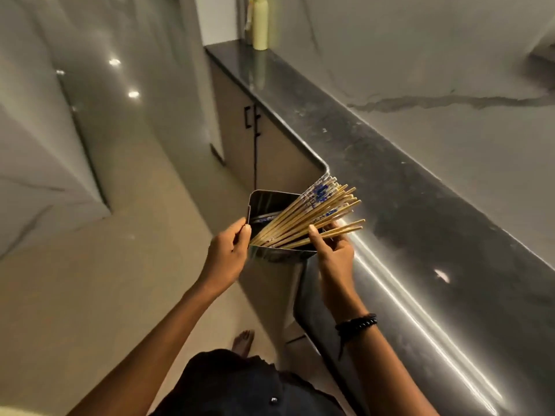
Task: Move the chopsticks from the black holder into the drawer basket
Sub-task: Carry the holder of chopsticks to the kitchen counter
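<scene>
A black, glossy rectangular holder [271, 202] is held in the air beside the counter's edge, its open top facing me. My left hand [229, 250] grips its left wall. Several wooden chopsticks [312, 216], some with blue-and-white patterned ends, fan out of it toward the upper right. My right hand [333, 250] is curled round the lower part of the bundle, thumb on top, and pinches a couple of plain sticks [345, 228] that lie a little apart from the rest. No drawer basket is in view.
A dark polished countertop [420, 235] runs from upper left to lower right along a marble wall. A pale yellow bottle [260, 22] stands at its far end. Cabinet doors with black handles [250, 117] lie below. Beige tiled floor and my bare foot [243, 342] are on the left.
</scene>
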